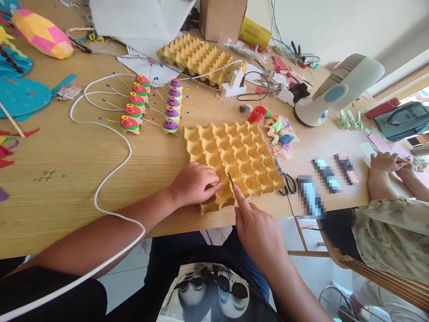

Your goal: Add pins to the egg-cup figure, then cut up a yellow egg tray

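Note:
A yellow egg tray [234,152] lies flat near the table's front edge. My left hand [194,183] presses down on its near left corner, fingers spread over the cups. My right hand [258,230] holds a thin blade or craft knife [231,180], its index finger stretched along it, with the tip set into the tray just right of my left fingers. The handle is hidden in my fist.
Scissors [284,179] lie by the tray's right edge. A second egg tray [196,56], painted egg-cup figures with pins [136,105], a white cable [100,188], a white fan [338,85] and craft scraps crowd the table. Another person's hands [389,163] rest at the right.

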The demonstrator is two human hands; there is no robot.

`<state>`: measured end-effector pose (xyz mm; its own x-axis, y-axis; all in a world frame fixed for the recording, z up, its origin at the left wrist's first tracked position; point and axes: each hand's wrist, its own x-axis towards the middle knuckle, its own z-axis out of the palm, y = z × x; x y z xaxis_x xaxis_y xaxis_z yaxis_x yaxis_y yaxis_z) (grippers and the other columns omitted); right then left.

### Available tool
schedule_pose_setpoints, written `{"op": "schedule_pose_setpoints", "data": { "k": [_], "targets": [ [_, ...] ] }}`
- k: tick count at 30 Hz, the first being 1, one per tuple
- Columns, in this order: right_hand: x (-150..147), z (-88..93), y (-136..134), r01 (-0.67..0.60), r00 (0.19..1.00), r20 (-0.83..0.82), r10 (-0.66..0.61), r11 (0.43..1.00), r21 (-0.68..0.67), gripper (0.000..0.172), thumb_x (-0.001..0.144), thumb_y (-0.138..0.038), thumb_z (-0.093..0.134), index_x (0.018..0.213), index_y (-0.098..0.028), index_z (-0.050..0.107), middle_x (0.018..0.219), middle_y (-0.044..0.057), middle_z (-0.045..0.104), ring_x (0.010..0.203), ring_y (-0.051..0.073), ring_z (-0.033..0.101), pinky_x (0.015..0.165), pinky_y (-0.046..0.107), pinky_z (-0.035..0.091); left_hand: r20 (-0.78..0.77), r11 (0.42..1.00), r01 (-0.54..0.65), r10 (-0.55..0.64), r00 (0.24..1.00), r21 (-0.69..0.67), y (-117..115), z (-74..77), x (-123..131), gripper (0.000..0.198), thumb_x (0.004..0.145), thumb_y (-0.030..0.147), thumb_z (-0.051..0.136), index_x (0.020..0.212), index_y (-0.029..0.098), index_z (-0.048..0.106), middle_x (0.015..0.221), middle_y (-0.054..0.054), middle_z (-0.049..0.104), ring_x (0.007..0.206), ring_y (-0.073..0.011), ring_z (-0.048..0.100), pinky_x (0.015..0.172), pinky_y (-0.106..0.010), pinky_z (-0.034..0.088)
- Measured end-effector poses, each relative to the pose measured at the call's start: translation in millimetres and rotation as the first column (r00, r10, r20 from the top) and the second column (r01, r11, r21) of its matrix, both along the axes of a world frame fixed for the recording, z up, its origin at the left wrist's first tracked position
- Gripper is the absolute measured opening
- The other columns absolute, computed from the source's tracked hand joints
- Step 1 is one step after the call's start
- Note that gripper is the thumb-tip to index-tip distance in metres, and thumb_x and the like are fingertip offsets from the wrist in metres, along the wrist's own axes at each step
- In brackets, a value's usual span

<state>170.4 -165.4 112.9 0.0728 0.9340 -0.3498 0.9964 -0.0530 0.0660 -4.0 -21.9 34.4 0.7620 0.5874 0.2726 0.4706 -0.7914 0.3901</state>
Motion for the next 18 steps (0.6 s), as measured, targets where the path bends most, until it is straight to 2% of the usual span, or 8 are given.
{"op": "schedule_pose_setpoints", "data": {
  "k": [8,18],
  "targets": [
    [7.2,11.7,-19.9,-0.027,1.000,0.015,0.027,1.000,0.013,0.062,0.106,-0.024,0.044,0.166,-0.025,0.029,0.083,0.000,0.074,0.066,0.016,0.072,0.049,0.027,0.037,0.027,0.999,0.000,0.000,1.000,-0.035,-0.1,-1.3,-0.3,0.027,0.098,0.043,0.060,0.091,0.023,0.077,0.092,-0.003,0.079,0.086,-0.0198,0.070,0.072,-0.035,0.039],
    [6.6,16.9,-21.4,-0.032,0.999,0.036,0.031,0.999,0.018,0.062,0.104,-0.023,0.046,0.165,-0.025,0.032,0.081,0.000,0.075,0.061,0.015,0.071,0.045,0.027,0.031,0.029,0.999,0.007,-0.006,1.000,-0.053,0.0,1.0,-0.4,0.027,0.098,0.041,0.060,0.090,0.022,0.078,0.091,-0.003,0.078,0.086,-0.0193,0.069,0.072,-0.034,0.039]
  ]
}}
